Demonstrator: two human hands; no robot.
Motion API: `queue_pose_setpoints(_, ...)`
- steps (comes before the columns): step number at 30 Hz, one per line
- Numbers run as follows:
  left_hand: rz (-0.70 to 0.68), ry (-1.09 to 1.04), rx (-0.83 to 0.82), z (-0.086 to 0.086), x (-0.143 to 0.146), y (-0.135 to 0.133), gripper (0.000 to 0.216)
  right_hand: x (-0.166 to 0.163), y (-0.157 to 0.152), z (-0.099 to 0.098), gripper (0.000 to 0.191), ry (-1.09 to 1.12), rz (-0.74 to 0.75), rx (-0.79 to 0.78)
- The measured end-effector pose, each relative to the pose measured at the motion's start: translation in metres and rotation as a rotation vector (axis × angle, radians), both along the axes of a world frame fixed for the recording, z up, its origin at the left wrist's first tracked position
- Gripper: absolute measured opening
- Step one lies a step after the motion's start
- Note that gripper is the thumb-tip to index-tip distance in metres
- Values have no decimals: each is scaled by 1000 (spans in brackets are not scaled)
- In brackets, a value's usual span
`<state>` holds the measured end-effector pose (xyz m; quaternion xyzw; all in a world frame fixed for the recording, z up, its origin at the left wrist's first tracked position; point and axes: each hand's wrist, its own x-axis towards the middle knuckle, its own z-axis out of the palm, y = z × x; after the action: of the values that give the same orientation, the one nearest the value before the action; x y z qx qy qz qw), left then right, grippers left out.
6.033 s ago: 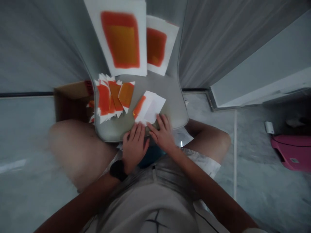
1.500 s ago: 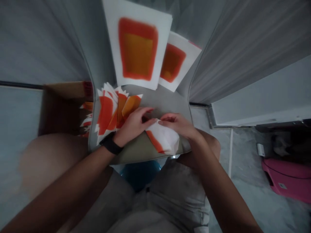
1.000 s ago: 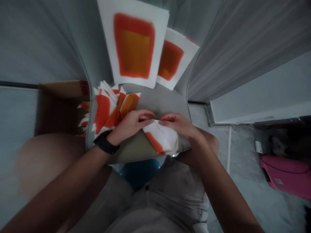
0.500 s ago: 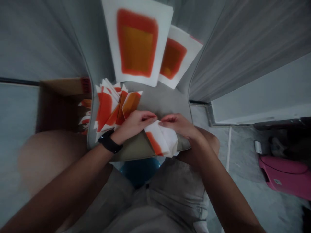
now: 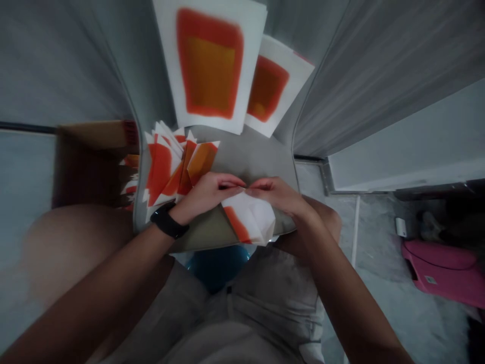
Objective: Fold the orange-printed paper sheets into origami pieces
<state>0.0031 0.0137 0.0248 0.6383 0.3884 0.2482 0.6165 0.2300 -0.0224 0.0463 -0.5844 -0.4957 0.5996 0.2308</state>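
Note:
Between my two hands is a sheet of white paper with an orange-red patch, partly folded, over the front of a grey chair seat. My left hand, below a black wristwatch, pinches the paper's top edge between thumb and fingers. My right hand pinches that same edge, its fingertips nearly touching the left ones. Left of my left hand lies a pile of folded paper pieces, white with red and orange. The paper's edge under the fingertips is mostly hidden.
Against the chair's backrest lean a larger stack of printed sheets and a smaller one. A cardboard box with more folded papers stands at the left. Below the seat is a blue basin. A pink plastic object lies on the floor at right.
My right fingertips have come in closer to my left ones along the paper's top edge. The view has shifted slightly; the piles look the same.

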Motion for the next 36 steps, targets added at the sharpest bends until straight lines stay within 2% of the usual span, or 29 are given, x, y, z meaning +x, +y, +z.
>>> queue_pose_setpoints(4, -18, 30, -4, 0, -1, 1, 32, 4, 1, 6, 40, -36, 57, -11)
queue_pose_setpoints(7, -29, 36, 1, 1, -2, 1, 35, 6, 2, 7, 34, -12, 82, -13)
queue_pose_setpoints(14, -49, 44, -65, 8, -2, -1, 41, 4, 2, 1, 29, 13, 30, -7)
queue_pose_setpoints(23, 12, 34, -37, 6, 1, -2, 40, 4, -1, 4, 30, -43, 48, 82)
queue_pose_setpoints(29, 31, 27, -47, 2, 1, -2, 40, 7, -2, 4, 31, -77, 101, 127)
queue_pose_setpoints(36, 8, 25, -71, 5, 0, -4, 38, 22, -6, 5, 31, -93, 219, 103)
